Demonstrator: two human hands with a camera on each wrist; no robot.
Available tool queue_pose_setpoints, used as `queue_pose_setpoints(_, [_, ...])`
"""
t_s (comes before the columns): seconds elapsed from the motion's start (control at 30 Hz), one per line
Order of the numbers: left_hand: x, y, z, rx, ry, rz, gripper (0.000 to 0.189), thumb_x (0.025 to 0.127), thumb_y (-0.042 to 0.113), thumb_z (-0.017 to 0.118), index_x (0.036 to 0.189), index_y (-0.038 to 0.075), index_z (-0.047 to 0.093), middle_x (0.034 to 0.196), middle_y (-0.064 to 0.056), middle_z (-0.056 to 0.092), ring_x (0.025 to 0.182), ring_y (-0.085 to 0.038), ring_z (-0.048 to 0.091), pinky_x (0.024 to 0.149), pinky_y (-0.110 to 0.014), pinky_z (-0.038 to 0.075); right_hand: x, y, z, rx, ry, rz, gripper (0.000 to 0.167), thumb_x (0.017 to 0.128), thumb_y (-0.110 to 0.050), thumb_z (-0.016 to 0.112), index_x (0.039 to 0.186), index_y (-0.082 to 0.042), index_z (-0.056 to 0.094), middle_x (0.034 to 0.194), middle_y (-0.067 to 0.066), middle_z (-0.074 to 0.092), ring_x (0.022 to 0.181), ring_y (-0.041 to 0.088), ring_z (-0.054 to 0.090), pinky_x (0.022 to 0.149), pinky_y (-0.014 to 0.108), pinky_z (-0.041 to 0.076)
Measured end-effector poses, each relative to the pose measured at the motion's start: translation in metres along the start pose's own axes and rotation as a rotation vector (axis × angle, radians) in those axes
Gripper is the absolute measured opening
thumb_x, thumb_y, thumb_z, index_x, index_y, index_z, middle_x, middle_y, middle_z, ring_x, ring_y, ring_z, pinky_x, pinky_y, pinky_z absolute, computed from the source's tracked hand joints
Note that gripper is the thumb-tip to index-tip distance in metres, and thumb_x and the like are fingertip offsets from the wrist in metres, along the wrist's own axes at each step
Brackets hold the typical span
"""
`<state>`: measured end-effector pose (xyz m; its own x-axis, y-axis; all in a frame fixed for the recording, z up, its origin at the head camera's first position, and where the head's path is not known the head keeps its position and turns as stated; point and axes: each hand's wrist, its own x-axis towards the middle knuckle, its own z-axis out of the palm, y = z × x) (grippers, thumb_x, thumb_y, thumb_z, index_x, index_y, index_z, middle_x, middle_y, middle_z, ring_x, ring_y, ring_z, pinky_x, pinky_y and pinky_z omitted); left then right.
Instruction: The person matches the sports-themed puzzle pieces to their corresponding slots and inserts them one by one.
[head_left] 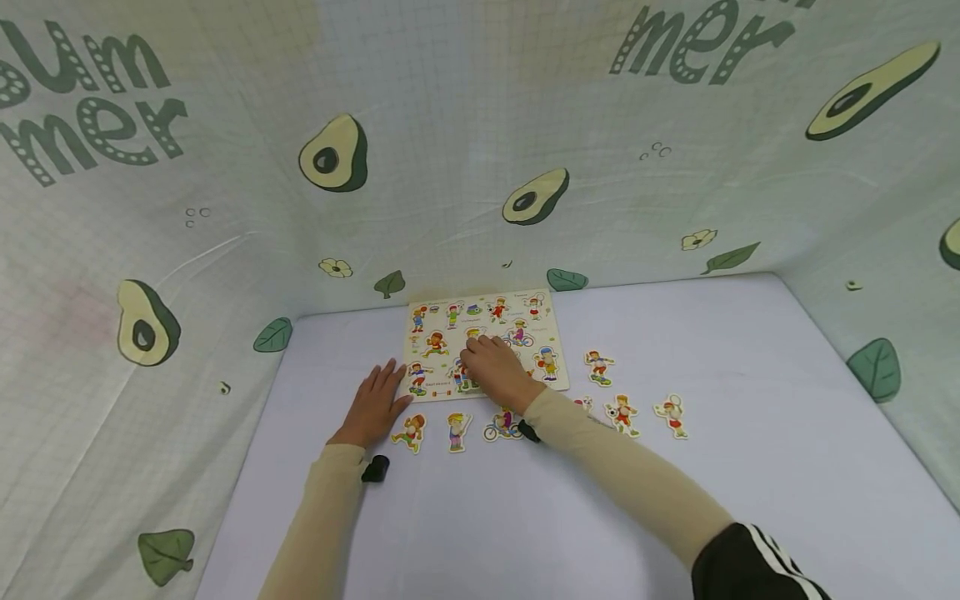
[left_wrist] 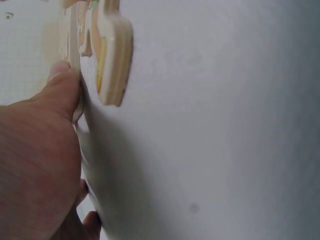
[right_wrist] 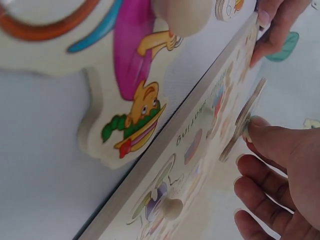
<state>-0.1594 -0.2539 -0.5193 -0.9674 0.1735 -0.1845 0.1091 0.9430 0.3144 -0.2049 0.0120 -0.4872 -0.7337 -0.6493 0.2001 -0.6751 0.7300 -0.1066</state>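
A wooden knob puzzle board (head_left: 517,302) printed with sports figures lies at the back of the table. My left hand (head_left: 373,406) lies flat at its left edge, fingers straight, and the left wrist view shows the thumb (left_wrist: 62,82) against the board's side. Over the lower middle of the board, my right hand (head_left: 498,373) pinches a thin wooden puzzle piece (right_wrist: 245,112) by its knob between thumb and finger. That piece is tilted and seen edge-on in the right wrist view, so its picture is hidden. Below the right wrist lies a cyclist piece (head_left: 501,425).
Before the board lie a ball-player piece (head_left: 409,433) and a yellow-capped figure piece (head_left: 457,432). To the right are a skateboarder piece (head_left: 599,367), a footballer piece (head_left: 622,415) and a tennis-player piece (head_left: 672,415). An avocado-print cloth (head_left: 435,167) hangs behind the table.
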Motion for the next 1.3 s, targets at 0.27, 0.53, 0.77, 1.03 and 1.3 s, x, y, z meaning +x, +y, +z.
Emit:
queue_pose_setpoints(0.27, [-0.001,0.0,0.0,0.006,0.0,0.005,0.068,0.111,0.031,0.057,0.166,0.002,0.029,0.175,-0.022,0.018,0.161,-0.049,0.01,0.131,-0.062,0.01,0.008,-0.003,0.004,-0.006,-0.019,0.004,0.015,0.102,-0.019,0.073,0.113,-0.009,0.074,0.11,0.005,0.067,0.104,0.025,0.062,0.09,0.04,0.052])
queue_pose_setpoints(0.53, [0.0,0.0,0.0,0.001,-0.005,-0.004,0.068,0.111,0.031,0.057,0.166,0.003,0.03,0.175,-0.022,0.017,0.161,-0.048,0.01,0.131,-0.061,0.01,0.014,-0.006,0.007,-0.03,-0.069,0.007,0.013,0.102,-0.019,0.073,0.113,-0.01,0.074,0.111,0.004,0.067,0.105,0.023,0.063,0.093,0.04,0.054])
queue_pose_setpoints(0.77, [-0.001,0.002,-0.002,-0.001,-0.019,-0.009,0.069,0.111,0.032,0.056,0.167,0.003,0.028,0.176,-0.021,0.015,0.161,-0.048,0.008,0.131,-0.061,0.008,0.018,-0.01,0.008,-0.06,-0.087,0.011,0.013,0.103,-0.018,0.072,0.113,-0.01,0.074,0.11,0.004,0.068,0.103,0.023,0.063,0.09,0.038,0.054])
queue_pose_setpoints(1.03, [0.0,0.0,-0.003,0.008,-0.015,-0.005,0.068,0.111,0.032,0.056,0.167,0.003,0.027,0.175,-0.021,0.015,0.161,-0.048,0.009,0.131,-0.061,0.009,0.022,-0.011,0.011,-0.087,-0.091,0.016,0.013,0.102,-0.019,0.074,0.112,-0.012,0.075,0.111,0.003,0.068,0.104,0.022,0.063,0.089,0.037,0.053])
queue_pose_setpoints(1.3, [0.001,-0.003,0.001,0.013,-0.014,-0.001,0.069,0.111,0.032,0.056,0.167,0.003,0.027,0.175,-0.022,0.015,0.161,-0.048,0.009,0.131,-0.061,0.009,0.023,-0.012,0.015,-0.035,-0.132,0.037,0.016,0.101,-0.019,0.075,0.114,-0.011,0.075,0.112,0.004,0.07,0.105,0.023,0.065,0.093,0.039,0.054])
